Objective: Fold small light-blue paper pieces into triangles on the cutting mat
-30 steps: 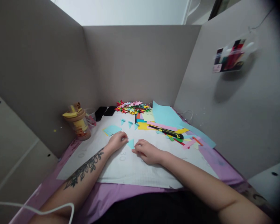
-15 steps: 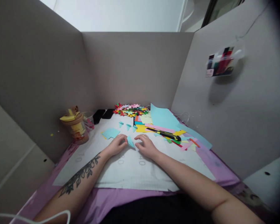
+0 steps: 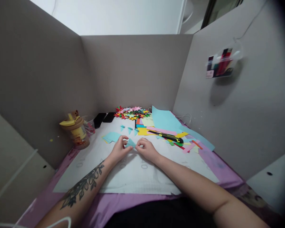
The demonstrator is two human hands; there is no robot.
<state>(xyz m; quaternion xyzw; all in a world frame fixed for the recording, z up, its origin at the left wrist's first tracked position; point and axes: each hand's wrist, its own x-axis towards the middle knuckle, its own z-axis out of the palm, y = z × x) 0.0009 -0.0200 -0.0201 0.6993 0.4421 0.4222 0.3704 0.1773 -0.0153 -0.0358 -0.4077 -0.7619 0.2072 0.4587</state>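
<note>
A small folded light-blue paper piece [image 3: 130, 143] is held between my two hands, just above the white sheet. The fingers and thumb of my left hand [image 3: 120, 148] grip its left side. My right hand [image 3: 146, 148] pinches its right tip. Several small folded blue pieces [image 3: 130, 130] lie in a row beyond my hands. Left of them rests a stack of light-blue paper [image 3: 112, 137] with a yellow edge showing beneath.
A black and yellow cutter [image 3: 167, 136] lies on coloured paper strips at the right. Behind are a pile of paper stars [image 3: 133, 113], a large blue sheet [image 3: 167, 118] and two black phones [image 3: 100, 120]. A brown cup [image 3: 77, 133] stands at the left.
The folded blue piece has been lifted and turned. My left hand has taken a grip on it, and my right hand has moved left and closed on its tip.
</note>
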